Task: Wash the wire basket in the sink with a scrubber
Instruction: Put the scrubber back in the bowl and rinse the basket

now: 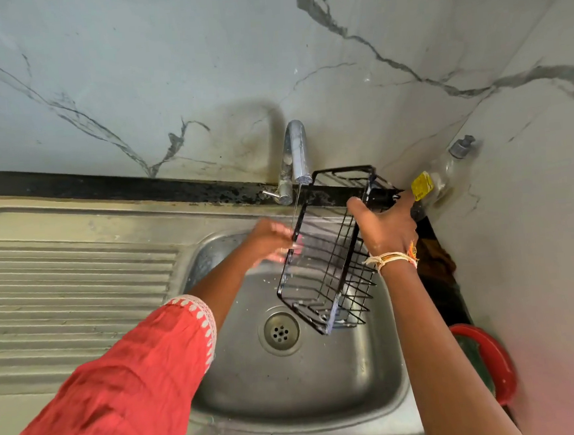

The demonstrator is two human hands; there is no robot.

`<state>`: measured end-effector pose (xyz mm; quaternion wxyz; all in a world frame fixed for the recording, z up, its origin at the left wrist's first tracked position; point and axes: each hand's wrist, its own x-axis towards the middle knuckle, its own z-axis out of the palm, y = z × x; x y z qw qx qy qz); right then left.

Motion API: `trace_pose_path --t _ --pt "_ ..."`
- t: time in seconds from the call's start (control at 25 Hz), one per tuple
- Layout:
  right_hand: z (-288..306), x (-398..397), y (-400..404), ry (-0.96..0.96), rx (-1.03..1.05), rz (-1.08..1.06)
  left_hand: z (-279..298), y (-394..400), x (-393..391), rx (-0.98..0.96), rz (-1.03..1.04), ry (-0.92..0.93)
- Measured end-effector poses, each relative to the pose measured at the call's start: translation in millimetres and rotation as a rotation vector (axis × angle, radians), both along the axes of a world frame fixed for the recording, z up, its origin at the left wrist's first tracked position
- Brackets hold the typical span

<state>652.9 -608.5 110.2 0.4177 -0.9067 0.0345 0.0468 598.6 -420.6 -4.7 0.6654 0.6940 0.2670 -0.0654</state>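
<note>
A black wire basket (330,265) hangs tilted over the steel sink (292,388), its upper end near the tap (296,154). My right hand (386,226) grips the basket's upper right rim. My left hand (273,240) is blurred at the basket's left side, under a thin stream of water from the tap; something pink shows at its fingertips. I cannot tell whether it holds a scrubber. Soap foam clings to the basket's lower wires.
A ribbed steel draining board (71,285) lies left of the bowl. A clear bottle with a yellow label (437,178) leans in the back right corner. A red container (489,362) stands at the right, by the marble wall. The drain (281,332) sits mid-bowl.
</note>
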Motion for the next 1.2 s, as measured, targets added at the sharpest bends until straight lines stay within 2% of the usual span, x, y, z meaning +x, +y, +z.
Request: trace_pose_path --t 0.12,0.24,0.36,0.44,0.52,0.6,0.64,0.68,0.76,0.8,0.88,1.08,1.2 --pt "-10.8 -6.8 3.6 0.112 -0.032 0.102 25.3 9.3 17.5 -0.042 0.242 -0.141" --pt "-13.4 -11.4 6.3 0.172 -0.041 0.126 19.9 9.7 13.0 -0.055 0.3 -0.192" --pt "-10.7 -8.0 8.2 0.152 -0.038 0.077 0.0 1.0 2.4 -0.139 0.329 -0.129" --pt "-6.6 -3.6 7.6 0.107 -0.056 0.031 -8.7 -7.0 -6.8 -0.198 0.142 -0.002" --pt "-6.6 3.3 3.4 0.078 -0.034 -0.027 -15.8 -10.7 -20.1 -0.24 -0.16 0.213" --pt "-5.4 5.9 -1.1 0.092 0.047 -0.069 -23.9 -10.3 -36.7 -0.232 -0.466 0.423" --pt "-6.5 7.3 -2.4 0.12 0.11 -0.067 -27.3 -8.3 -43.5 -0.271 -0.536 0.461" --pt "-9.1 8.5 -3.2 0.171 0.212 -0.073 -30.3 -4.4 -48.3 -0.382 -0.515 0.427" --pt "-15.6 10.8 -4.0 0.338 0.484 -0.106 -30.8 2.9 -56.0 -0.711 -0.295 0.259" --pt "-18.7 9.0 -3.3 0.437 0.599 -0.128 -29.6 7.8 -59.0 -0.81 -0.188 0.172" --pt "-37.5 3.3 -2.4 0.584 0.798 -0.165 -23.1 21.3 -64.2 -0.817 -0.026 0.044" --pt "-82.1 -18.8 16.6 0.653 1.22 -0.258 -14.5 39.9 -71.3 -0.816 0.486 -0.232" --pt "-90.1 -22.5 34.3 0.636 1.311 -0.388 -9.3 32.0 -86.3 -0.793 0.55 -0.245"
